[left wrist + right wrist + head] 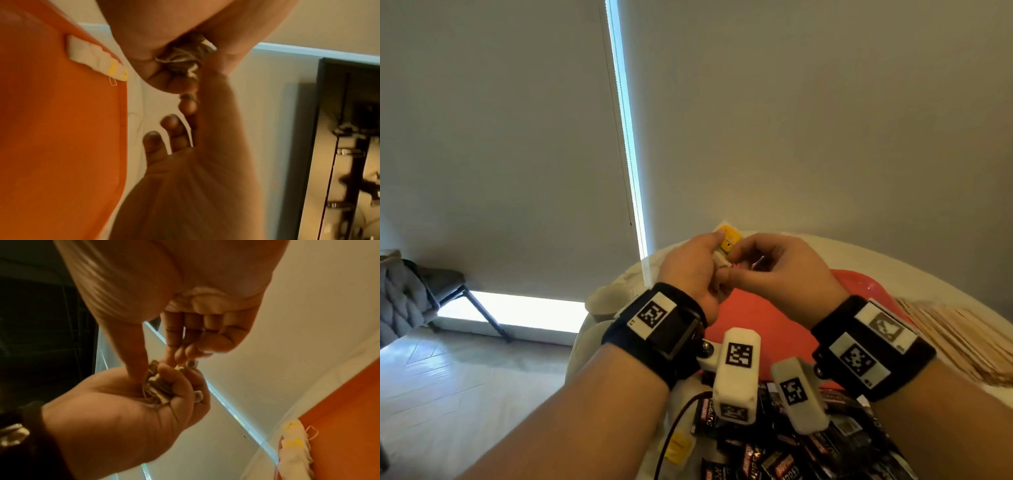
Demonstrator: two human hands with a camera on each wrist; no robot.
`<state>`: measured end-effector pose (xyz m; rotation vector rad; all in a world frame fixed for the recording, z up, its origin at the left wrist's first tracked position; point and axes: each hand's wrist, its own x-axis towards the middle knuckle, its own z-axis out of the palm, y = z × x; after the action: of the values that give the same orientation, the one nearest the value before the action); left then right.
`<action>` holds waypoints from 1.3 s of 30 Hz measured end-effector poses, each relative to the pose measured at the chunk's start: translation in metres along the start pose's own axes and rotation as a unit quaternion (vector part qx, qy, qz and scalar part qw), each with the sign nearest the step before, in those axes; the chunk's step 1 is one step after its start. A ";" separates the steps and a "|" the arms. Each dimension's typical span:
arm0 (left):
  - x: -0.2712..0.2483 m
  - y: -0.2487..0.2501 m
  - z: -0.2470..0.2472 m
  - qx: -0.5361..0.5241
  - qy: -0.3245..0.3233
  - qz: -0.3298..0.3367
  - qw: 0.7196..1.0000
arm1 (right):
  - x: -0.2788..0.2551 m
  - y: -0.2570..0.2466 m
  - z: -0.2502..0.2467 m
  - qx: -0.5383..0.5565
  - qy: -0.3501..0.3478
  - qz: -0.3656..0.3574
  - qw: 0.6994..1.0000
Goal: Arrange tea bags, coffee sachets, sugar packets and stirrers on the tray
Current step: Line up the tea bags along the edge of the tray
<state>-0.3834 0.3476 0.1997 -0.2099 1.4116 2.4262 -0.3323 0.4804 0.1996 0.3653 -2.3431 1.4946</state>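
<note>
Above the red tray (774,318), our left hand (690,270) clenches a bunch of tea bags (156,386) while our right hand (780,270) pinches one free. Tangled strings could drag extras out, we judge.

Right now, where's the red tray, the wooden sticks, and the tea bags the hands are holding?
red tray (756,315), head view, bare middle.
wooden stirrers (955,339), head view, top of the pile.
bunch of tea bags (156,386), right wrist view, crumpled middle, held in left hand (115,415).

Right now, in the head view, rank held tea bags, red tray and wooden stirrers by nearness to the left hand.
1. held tea bags: gripped in the left hand.
2. red tray: just below that hand.
3. wooden stirrers: far right, past the tray.
</note>
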 end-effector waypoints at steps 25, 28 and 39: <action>0.021 0.007 -0.030 -0.092 -0.008 -0.021 0.996 | 0.022 0.004 0.016 0.067 0.009 0.041 0.997; 0.023 0.009 -0.034 -0.104 -0.006 -0.017 0.994 | 0.026 -0.007 0.014 0.272 0.040 0.108 0.955; -0.002 0.021 -0.040 -0.119 -0.061 -0.015 0.991 | 0.031 -0.013 0.014 -0.001 0.088 -0.087 0.992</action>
<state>-0.3904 0.3033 0.1977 -0.1336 1.0596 2.5311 -0.3574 0.4610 0.2178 0.4078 -2.1184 1.3836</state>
